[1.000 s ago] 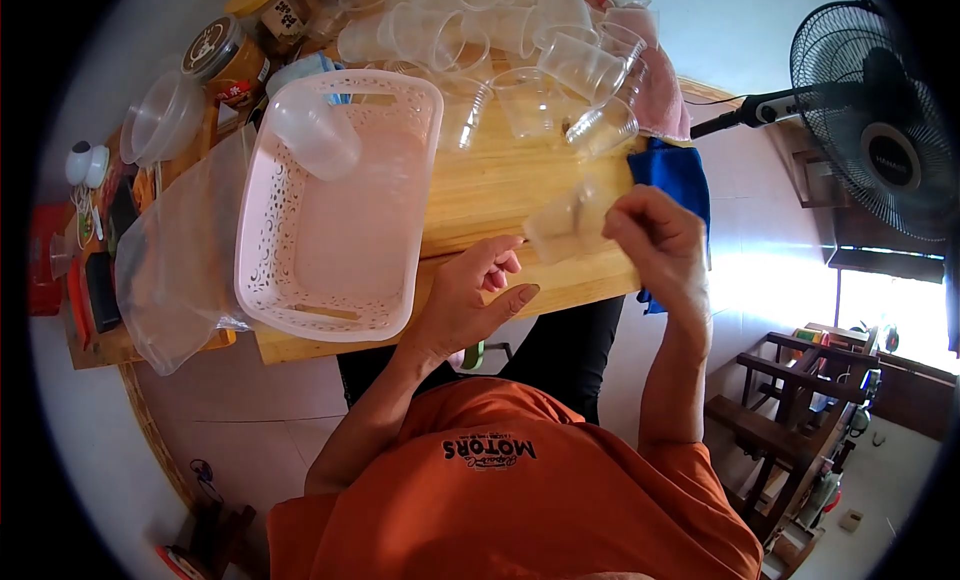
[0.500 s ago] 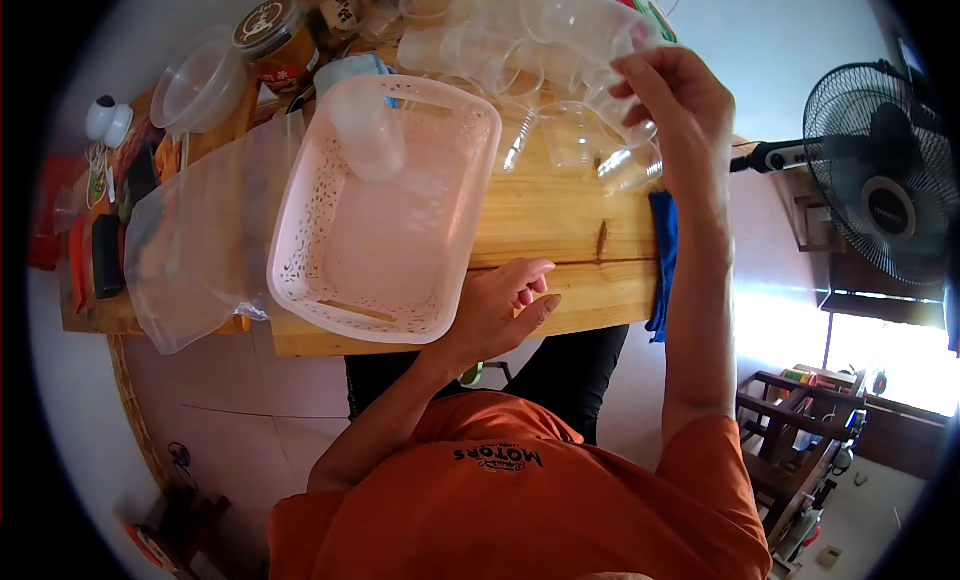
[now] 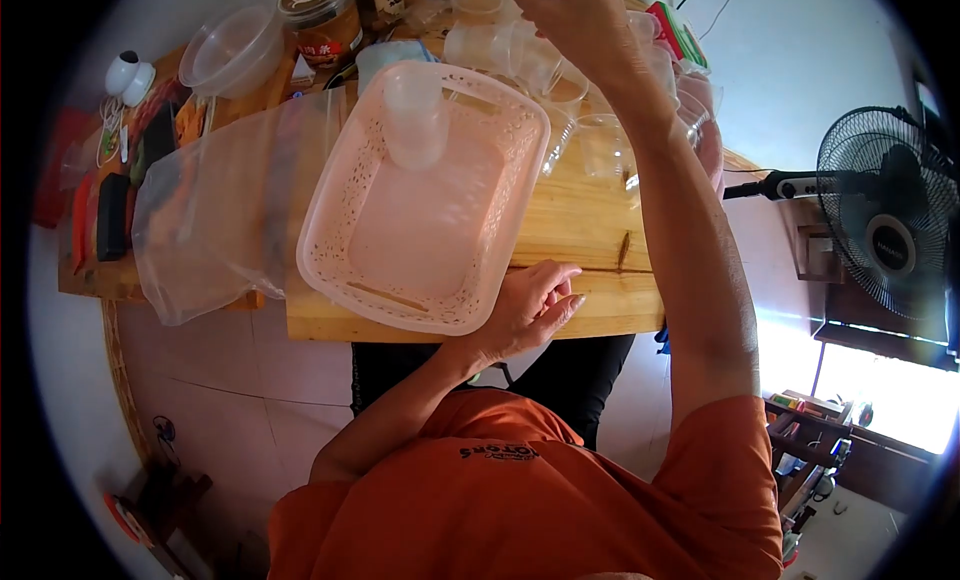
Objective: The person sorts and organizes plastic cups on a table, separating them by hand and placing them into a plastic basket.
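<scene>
My left hand (image 3: 535, 305) rests at the front table edge beside the pink basket (image 3: 330, 245). Its fingers are loosely curled with the thumb apart, and it holds nothing. Inside the basket, at its far left end, stands a stack of clear plastic cups (image 3: 414, 120). My right hand (image 3: 580, 25) reaches over the far side of the table, above other clear cups (image 3: 475, 48). Its fingers look bent together, but the frame's top edge cuts them off; whatever they may hold is hidden. A clear cup (image 3: 604, 145) lies near my right forearm.
A clear plastic bag (image 3: 215, 210) lies left of the basket. Behind it stand a clear bowl (image 3: 235, 50) and a lidded jar (image 3: 322, 20). Dark objects and a white device (image 3: 130, 77) line the left side. A black fan (image 3: 885, 210) stands at the right.
My right hand has moved away and to the left over the cups, reaching the top of the view. My left hand stays beside the basket. The whole view has shifted slightly.
</scene>
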A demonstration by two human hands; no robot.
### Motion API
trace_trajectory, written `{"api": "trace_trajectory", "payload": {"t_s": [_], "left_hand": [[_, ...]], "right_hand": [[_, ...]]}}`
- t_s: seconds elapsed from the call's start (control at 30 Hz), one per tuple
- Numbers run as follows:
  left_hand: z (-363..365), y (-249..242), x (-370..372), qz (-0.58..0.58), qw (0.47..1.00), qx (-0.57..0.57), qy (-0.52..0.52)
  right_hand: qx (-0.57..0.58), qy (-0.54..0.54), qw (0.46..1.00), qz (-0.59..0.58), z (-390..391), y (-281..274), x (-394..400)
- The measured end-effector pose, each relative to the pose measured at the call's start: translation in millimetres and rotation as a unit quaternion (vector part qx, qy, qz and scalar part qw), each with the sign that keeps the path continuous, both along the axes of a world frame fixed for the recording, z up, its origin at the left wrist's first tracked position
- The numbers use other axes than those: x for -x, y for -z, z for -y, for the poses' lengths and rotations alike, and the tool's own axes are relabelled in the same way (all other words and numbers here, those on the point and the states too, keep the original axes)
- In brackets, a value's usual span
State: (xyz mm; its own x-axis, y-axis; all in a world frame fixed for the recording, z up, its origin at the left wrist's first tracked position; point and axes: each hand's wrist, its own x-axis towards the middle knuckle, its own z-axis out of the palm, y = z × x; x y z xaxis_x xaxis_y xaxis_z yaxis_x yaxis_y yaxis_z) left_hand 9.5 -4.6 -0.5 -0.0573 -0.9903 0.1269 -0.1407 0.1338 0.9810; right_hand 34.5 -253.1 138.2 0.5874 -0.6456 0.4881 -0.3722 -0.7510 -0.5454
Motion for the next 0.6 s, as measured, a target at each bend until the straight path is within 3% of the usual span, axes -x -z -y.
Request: {"api": "trace_trajectory", "payload": {"t_s": [0.2,0.33,0.4,0.53,0.6], "left_hand": [[0.8,4.1,1.7,0.011,0.999,0.038,-0.013],[0.6,4.2,2.0,0.013,0.999,0.027,-0.009],[0.8,5.1,1.6,0.017,0.999,0.033,-0.015],[0.9,5.1,1.7,0.007,1.000,0.021,-0.003],[1.0,4.0,2.5,0.007,1.000,0.016,0.000]], "right_hand": [[0.188,-0.016,0.982,-0.022,-0.3,-0.5,-6.9],[0.172,-0.017,0.981,-0.088,-7.8,-0.8,-2.2],[0.185,-0.084,0.979,-0.007,-19.2,1.7,1.1],[0.140,-0.157,0.978,0.001,-43.1,12.1,-4.3],[0.126,-0.139,0.975,-0.120,-62.6,13.3,-9.0]]}}
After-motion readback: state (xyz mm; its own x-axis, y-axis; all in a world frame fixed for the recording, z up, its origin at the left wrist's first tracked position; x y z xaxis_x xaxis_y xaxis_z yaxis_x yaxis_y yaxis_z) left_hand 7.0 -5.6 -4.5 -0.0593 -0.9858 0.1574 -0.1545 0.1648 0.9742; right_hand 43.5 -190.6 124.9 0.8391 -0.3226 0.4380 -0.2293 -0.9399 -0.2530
